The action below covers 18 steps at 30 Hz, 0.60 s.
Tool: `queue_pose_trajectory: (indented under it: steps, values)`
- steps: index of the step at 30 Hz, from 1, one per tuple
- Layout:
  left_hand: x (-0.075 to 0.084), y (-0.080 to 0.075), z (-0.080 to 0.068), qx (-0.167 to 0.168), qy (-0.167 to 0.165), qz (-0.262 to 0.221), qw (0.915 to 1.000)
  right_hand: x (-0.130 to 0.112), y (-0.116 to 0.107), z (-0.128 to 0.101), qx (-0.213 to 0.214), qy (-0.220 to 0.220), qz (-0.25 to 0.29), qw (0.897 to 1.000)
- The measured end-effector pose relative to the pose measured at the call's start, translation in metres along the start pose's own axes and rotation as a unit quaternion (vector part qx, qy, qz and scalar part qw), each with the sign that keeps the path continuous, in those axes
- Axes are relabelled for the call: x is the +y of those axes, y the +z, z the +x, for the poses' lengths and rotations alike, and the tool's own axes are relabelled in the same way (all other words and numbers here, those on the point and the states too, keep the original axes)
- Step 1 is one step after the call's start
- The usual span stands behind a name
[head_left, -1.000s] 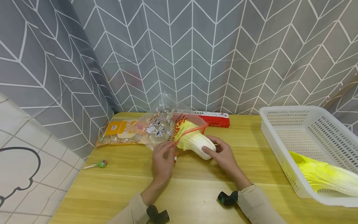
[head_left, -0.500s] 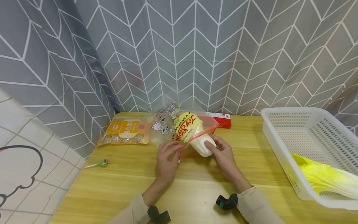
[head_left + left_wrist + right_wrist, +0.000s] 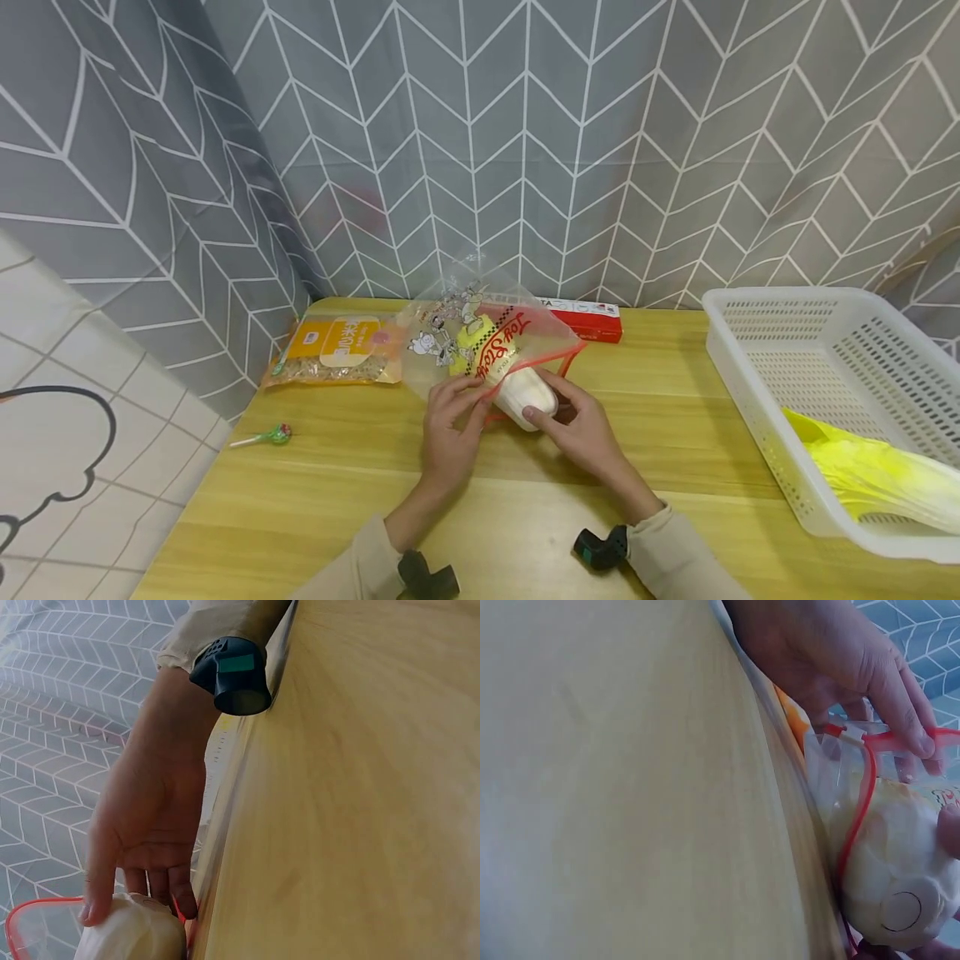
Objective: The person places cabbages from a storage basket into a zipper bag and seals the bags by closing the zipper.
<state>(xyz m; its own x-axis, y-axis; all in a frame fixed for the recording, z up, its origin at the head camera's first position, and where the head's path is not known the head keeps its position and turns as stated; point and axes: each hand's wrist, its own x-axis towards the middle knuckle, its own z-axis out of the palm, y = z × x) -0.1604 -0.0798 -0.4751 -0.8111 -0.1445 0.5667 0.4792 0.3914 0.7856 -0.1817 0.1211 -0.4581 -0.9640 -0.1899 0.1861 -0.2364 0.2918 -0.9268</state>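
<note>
A napa cabbage [image 3: 528, 398] lies partly inside a clear zip bag [image 3: 501, 358] with a red rim and "Toy Story" print. Its leafy yellow end is in the bag, and the white base sticks out of the mouth. My left hand [image 3: 450, 433] pinches the bag's rim, as the right wrist view also shows, with that hand [image 3: 840, 652] above the cabbage's round base [image 3: 900, 877]. My right hand [image 3: 581, 425] grips the white base, thumb on the near side. In the left wrist view, my right hand [image 3: 154, 802] holds the cabbage end [image 3: 135, 934].
Behind the bag lies a red and white box [image 3: 588, 321]. An orange bag of grain [image 3: 337, 350] and a green lollipop [image 3: 273, 435] are on the left. At the right stands a white plastic basket [image 3: 757, 417] holding another cabbage [image 3: 877, 475].
The cabbage has gone deeper into the bag, its base moving left with my right hand. My left hand has shifted slightly right, still pinching the rim, which now reaches further over the cabbage.
</note>
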Motion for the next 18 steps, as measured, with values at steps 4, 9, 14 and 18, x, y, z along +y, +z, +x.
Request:
queue_pose_trajectory:
  steps: [4,9,14,18]
  values:
    - [0.002,-0.002,-0.001,0.002,-0.026,0.002,0.9996,-0.003,0.004,0.003,0.030,0.009,0.032,0.999]
    - [0.002,-0.003,-0.001,0.002,-0.032,0.002,0.9995,-0.009,0.014,0.009,0.082,0.022,0.100,0.991]
    - [0.001,-0.001,-0.001,0.005,-0.033,0.001,0.9994,-0.009,0.029,0.016,0.096,0.030,0.106,0.989]
    - [0.000,0.002,-0.002,0.004,-0.038,-0.001,0.9993,-0.003,0.036,0.018,0.087,0.017,0.089,0.992]
